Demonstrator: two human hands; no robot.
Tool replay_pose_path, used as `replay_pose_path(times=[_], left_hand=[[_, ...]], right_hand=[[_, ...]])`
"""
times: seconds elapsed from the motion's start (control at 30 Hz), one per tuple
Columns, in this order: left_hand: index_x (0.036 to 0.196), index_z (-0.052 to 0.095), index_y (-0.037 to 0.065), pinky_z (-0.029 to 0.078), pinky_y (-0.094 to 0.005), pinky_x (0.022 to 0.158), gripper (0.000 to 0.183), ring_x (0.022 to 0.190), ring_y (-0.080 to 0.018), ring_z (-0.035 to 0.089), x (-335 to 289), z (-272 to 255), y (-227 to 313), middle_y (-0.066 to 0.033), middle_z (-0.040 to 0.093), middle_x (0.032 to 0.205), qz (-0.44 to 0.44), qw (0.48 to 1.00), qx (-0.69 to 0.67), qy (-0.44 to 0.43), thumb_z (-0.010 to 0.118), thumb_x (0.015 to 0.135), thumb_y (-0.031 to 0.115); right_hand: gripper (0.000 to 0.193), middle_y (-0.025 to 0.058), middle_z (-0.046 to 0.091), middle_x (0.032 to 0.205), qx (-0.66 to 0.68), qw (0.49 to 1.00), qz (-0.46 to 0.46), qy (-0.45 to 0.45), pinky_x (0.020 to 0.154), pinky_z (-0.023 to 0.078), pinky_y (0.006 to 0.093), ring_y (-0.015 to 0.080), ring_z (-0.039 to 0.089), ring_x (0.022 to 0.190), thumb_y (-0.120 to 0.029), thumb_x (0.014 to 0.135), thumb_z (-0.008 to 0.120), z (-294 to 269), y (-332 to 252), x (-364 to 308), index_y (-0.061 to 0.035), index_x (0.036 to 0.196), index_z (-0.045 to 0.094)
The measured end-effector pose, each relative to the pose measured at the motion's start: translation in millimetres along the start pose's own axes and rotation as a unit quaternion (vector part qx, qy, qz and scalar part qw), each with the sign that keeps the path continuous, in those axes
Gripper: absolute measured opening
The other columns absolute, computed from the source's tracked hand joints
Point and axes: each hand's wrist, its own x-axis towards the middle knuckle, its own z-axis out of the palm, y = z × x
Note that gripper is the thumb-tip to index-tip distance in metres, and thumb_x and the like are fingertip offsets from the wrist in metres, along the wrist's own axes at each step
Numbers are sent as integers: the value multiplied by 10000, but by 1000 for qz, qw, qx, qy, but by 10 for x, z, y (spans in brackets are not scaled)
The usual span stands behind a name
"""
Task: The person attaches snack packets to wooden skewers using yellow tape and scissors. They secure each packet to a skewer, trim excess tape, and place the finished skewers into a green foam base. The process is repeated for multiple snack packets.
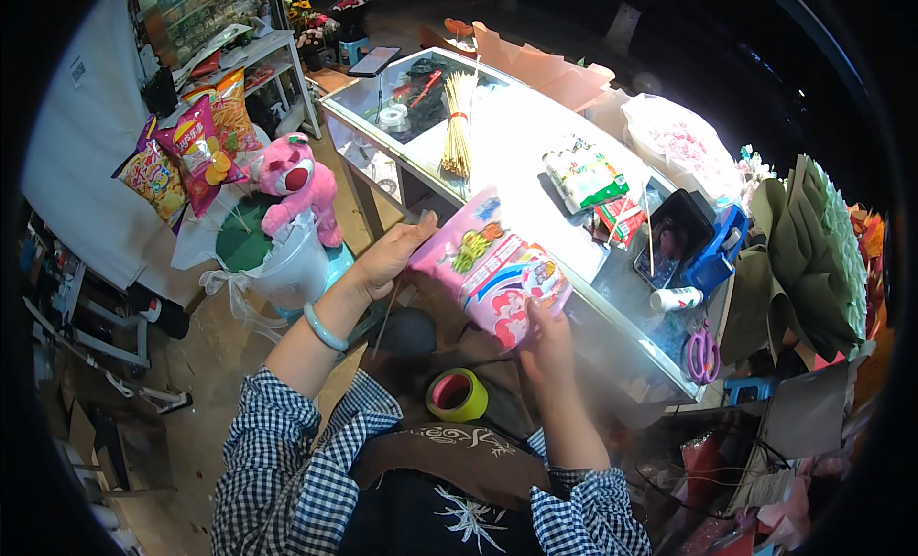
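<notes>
From my remote seat I see the pink, printed, plastic-film snack bag point(492, 269) held up over the near edge of the glossy white-topped table point(512, 116), tilted between the hands. The right hand point(547, 341) pinches its lower right corner, thumb on the front; the left hand point(392, 255) is at its upper left edge, fingers loosely bent, though I can't tell how firmly they grip, since the bag may hide some tips. I judge it light, soft and slightly slippery, with contents that could crush, so I'd favour the flat sealed edges over squeezing the puffed middle. Around it, textures differ: a stiff sheaf of pale, slender wooden sticks point(457, 140) bound in red, a fuzzy pink plush bear point(306, 197) in a smooth white round bucket point(296, 283), crisp olive wrapping paper point(794, 260), and a squat yellow-green tape ring point(469, 398) on the lap.
</notes>
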Motion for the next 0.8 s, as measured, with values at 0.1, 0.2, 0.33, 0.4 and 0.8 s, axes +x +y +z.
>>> replay_pose_path(times=[0.1, 0.2, 0.33, 0.4, 0.8], left_hand=[[1153, 579, 2, 422, -162, 606, 470, 686, -33, 532, -59, 37, -101, 9, 599, 839, 75, 995, 69, -6, 616, 893, 391], [1238, 547, 8, 492, -240, 702, 509, 803, -67, 571, -84, 286, -341, -16, 637, 960, 29, 983, 179, -23, 746, 797, 166], [1065, 635, 5, 487, -265, 792, 368, 900, -91, 574, -99, 551, -528, -33, 655, 968, 148, 976, 162, -2, 751, 811, 245], [1083, 623, -7, 484, -268, 808, 391, 895, -89, 576, -101, 523, -477, -29, 654, 987, 145, 981, 128, 8, 748, 816, 251], [1105, 598, -21, 518, -287, 850, 346, 928, -138, 637, -161, 540, -445, -84, 660, 1039, 95, 994, -50, -23, 730, 803, 82]], right_hand=[[385, 105, 612, 1134, 40, 997, -56, 42, 899, 499, 355, 197, 614, 1013, -99, 891, 622, 13, 25, 82, -2, 1236, 482], [345, 109, 603, 1134, 12, 992, -125, 21, 904, 491, 361, 198, 598, 1033, -150, 939, 563, 71, 143, 87, -2, 1239, 475], [294, 103, 608, 1119, -80, 991, -91, -59, 869, 494, 343, 184, 600, 1005, -157, 943, 561, 155, 300, 60, 5, 1187, 526], [271, 96, 618, 1098, -129, 988, -90, -5, 832, 506, 334, 168, 607, 973, -122, 925, 585, 173, 322, 44, 5, 1162, 550], [231, 68, 662, 932, -166, 983, -83, 7, 640, 526, 274, 129, 630, 749, -42, 853, 662, 294, 256, -92, 16, 1068, 603]])
